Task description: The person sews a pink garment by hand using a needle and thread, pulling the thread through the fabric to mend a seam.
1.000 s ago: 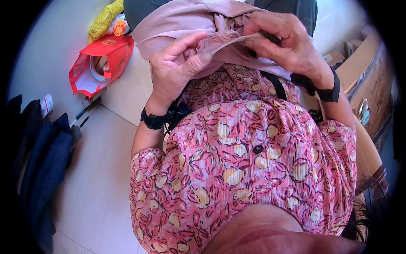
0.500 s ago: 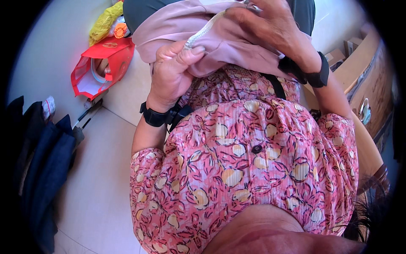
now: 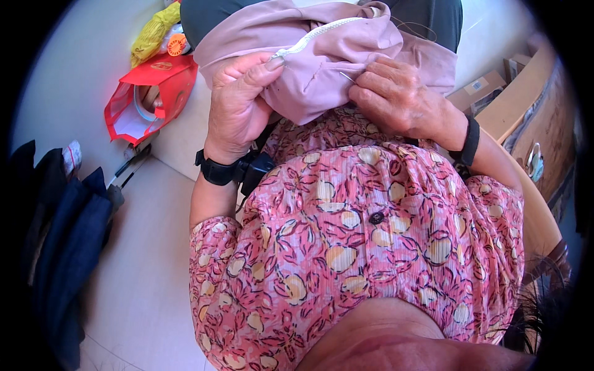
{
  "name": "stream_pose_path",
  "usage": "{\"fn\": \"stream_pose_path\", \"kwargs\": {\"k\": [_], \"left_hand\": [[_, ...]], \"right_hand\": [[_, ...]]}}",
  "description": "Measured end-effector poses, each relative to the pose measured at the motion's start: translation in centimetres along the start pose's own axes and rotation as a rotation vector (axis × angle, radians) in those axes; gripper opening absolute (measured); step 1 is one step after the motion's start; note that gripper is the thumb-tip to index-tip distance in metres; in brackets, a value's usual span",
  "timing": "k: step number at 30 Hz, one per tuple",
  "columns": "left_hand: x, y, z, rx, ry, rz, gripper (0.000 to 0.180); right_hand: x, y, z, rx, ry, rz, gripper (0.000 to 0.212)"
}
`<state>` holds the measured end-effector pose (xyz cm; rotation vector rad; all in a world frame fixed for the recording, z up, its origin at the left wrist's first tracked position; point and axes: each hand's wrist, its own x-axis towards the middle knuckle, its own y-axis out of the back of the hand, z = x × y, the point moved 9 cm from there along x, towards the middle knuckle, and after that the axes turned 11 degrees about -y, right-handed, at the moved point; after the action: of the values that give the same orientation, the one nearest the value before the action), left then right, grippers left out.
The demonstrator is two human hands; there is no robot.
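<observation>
Across my lap lies a dusty-pink cloth (image 3: 365, 43), gathered in folds. A white zipper-like strip (image 3: 315, 36) runs along its upper part. My left hand (image 3: 241, 102) pinches the cloth at the lower end of this strip, thumb on top. A thin, pale sewing needle (image 3: 347, 77) sticks out from the curled fingers of my right hand (image 3: 393, 96), its tip pointing left over the cloth. Those fingers also touch a raised fold. Short reddish stitches (image 3: 314, 75) show between the hands. A fine thread (image 3: 413, 26) loops above my right hand.
To the left stands an open red bag (image 3: 154, 93) with a white round container inside, next to a yellow plastic bag (image 3: 153, 34). Dark clothes (image 3: 68, 229) hang at the far left. On the right are a curved wooden edge (image 3: 516, 93) and cardboard boxes (image 3: 476, 89).
My right hand has come down and toward me from the strip's upper end, and the needle now shows in it. More of the cloth and strip is uncovered. My left hand keeps its pinch.
</observation>
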<state>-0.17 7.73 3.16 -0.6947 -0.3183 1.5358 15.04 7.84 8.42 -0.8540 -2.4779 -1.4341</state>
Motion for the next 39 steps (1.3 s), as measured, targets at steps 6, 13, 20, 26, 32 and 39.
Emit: {"fn": "stream_pose_path", "kwargs": {"k": [6, 13, 20, 26, 32, 39], "left_hand": [[0.0, 0.4, -0.6, -0.021, -0.05, 0.05, 0.018], [0.2, -1.4, -0.8, -0.15, -0.045, -0.057, 0.022], [0.9, -2.9, -2.3, 0.035, 0.052, -0.07, 0.033], [1.6, -5.4, -4.7, 0.458, 0.162, -0.292, 0.021], [3.3, -9.0, -3.1, 0.444, -0.057, -0.304, 0.009], [3.9, -12.1, -4.3, 0.117, 0.119, -0.275, 0.015]], "right_hand": [[0.3, 3.9, 1.9, 0.167, -0.173, 0.163, 0.02], [4.3, 3.6, 7.1, 0.287, -0.357, 0.02, 0.018], [1.7, 3.6, 11.3, 0.977, -0.997, -0.143, 0.011], [2.0, 3.8, 11.9, 1.18, -0.796, -0.143, 0.009], [2.6, 5.4, 11.4, 1.183, -0.702, -0.168, 0.01], [3.1, 8.3, 12.4, 0.862, -0.647, -0.127, 0.008]]}}
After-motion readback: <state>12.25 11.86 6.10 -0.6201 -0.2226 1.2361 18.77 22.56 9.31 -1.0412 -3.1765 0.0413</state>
